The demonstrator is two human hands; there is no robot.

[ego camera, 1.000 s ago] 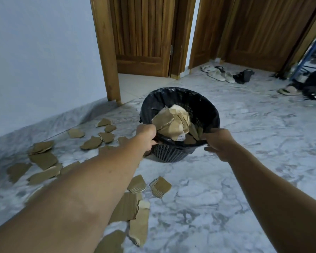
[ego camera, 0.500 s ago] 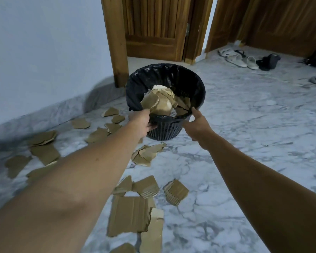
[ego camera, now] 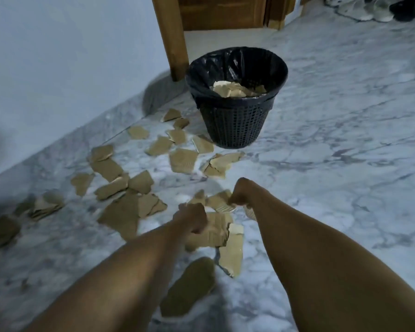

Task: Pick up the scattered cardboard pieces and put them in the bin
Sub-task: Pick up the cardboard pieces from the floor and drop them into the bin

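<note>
The black mesh bin with a black liner stands on the marble floor, holding several cardboard pieces. Many torn brown cardboard pieces lie scattered to its left and in front of it. Both my hands are down at the nearest cluster. My right hand has its fingers curled on the edge of a small cardboard piece. My left hand lies knuckles-up over a large flat cardboard piece; its fingers are hidden beneath it, and the view is blurred.
A pale wall with a marble skirting runs along the left. A wooden door frame stands behind the bin. Sandals and shoes lie at the far right. Open marble floor stretches to the right.
Both hands let go of the bin's rim and dropped back to the cardboard near me. The bin now stands on the floor, farther from me.
</note>
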